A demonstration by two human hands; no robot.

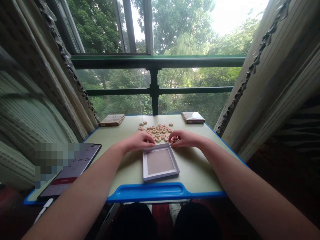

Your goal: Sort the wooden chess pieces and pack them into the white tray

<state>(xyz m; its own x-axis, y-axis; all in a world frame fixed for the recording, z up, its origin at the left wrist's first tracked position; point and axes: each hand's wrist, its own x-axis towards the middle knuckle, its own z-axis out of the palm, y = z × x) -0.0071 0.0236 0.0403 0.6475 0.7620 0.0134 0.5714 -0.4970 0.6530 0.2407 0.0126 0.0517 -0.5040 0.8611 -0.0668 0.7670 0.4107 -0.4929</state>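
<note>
An open, shallow white box (177, 165) lies on the table, its inside facing up. Behind it is a loose cluster of round wooden Chinese chess pieces (158, 135) with red and dark characters. My left hand (141, 140) reaches to the box's back left corner, fingers bent and drawn together by the rim. Whatever is in them is hidden. At the back right corner, my right hand (181, 137) has its fingers curled around a Chinese chess piece (172, 140) at the cluster's edge. The fingers partly cover this piece.
Flat boxes stand at the table's back corners, one on the left (113, 120) and one on the right (193, 117). A phone (72, 170) with a cable lies near my left forearm. The table's front edge has a blue tray groove (150, 191). Curtains (260, 76) flank the window.
</note>
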